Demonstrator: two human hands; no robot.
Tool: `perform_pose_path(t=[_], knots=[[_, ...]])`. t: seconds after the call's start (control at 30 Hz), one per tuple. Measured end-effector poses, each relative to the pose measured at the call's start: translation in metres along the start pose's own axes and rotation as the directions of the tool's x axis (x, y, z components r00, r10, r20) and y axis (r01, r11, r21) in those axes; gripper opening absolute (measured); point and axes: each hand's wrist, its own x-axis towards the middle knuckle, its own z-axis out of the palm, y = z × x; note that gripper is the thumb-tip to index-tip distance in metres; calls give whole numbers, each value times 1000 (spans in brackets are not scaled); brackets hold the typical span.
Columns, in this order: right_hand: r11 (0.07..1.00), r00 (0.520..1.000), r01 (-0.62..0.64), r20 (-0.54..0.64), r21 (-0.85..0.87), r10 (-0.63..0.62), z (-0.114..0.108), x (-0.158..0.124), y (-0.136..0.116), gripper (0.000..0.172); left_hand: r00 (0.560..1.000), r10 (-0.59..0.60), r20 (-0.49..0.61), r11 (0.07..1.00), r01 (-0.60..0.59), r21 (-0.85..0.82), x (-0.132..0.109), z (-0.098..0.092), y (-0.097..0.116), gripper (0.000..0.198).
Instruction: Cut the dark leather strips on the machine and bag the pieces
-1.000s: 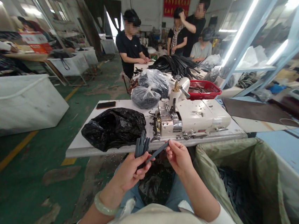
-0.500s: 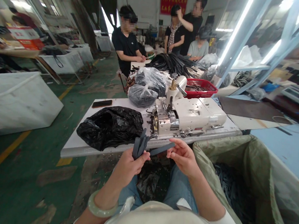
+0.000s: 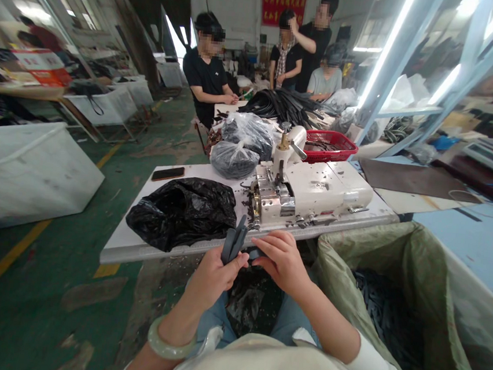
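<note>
Left hand (image 3: 216,272) closed round a bundle of grey strips (image 3: 232,246), ends poking up past its fingers; right hand (image 3: 281,261) just beside, fingers part-curled at one strip (image 3: 255,254), pinched or not, cannot tell. Slackening the left grip could let strips slide out and fall. Open green sack (image 3: 433,258) right of the right fingers. Beyond the fingertips: table edge (image 3: 338,229), likely snag; black plastic bag (image 3: 183,211) ahead-left; white machine (image 3: 329,187) ahead-right, blocking reach across.

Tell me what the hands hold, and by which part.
The left hand grips dark strips by their lower part; whether the right hand grips one cannot be told.
</note>
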Motion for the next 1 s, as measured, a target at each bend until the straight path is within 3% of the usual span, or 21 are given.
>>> perform_pose_path(t=[0.13, 0.2, 0.27, 0.3, 0.37, 0.47, 0.57, 0.7, 0.83, 1.0], knots=[[999, 999, -34, -22, 35, 35, 13, -2, -6, 24, 1000, -21, -8, 988, 20, -150, 2, 0, 2, 40], [977, 990, -125, -49, 171, 135, 21, -4, -6, 22, 999, -19, -51, 977, 8, -215, 3, -2, 4, 40], [888, 954, -278, -2, 367, 299, 27, -3, 0, 22, 996, -10, -87, 968, -12, -253, 2, -5, 6, 39], [799, 912, -382, 53, 465, 406, 30, -1, 5, 24, 996, -7, -92, 964, -18, -266, 2, -7, 7, 38], [543, 771, -581, 197, 606, 605, 33, 9, 23, 30, 996, 0, -86, 956, -25, -291, 2, -10, 6, 38], [167, 541, -688, 346, 706, 767, 31, 34, 62, 34, 994, 38, -102, 949, -68, -307, 2, -13, 2, 39], [5, 459, -668, 407, 744, 790, 23, 61, 102, 30, 983, 87, -161, 956, -128, -262, 2, -14, -3, 37], [-69, 433, -664, 458, 744, 776, 14, 84, 135, 27, 966, 120, -228, 961, -171, -217, 4, -19, -6, 34], [-116, 409, -665, 490, 738, 770, 12, 93, 146, 27, 951, 145, -272, 965, -197, -174, 7, -25, -8, 32], [-34, 398, -616, 349, 787, 848, 10, 97, 150, 28, 963, 91, -255, 978, -134, -159, 11, -25, -11, 32]])
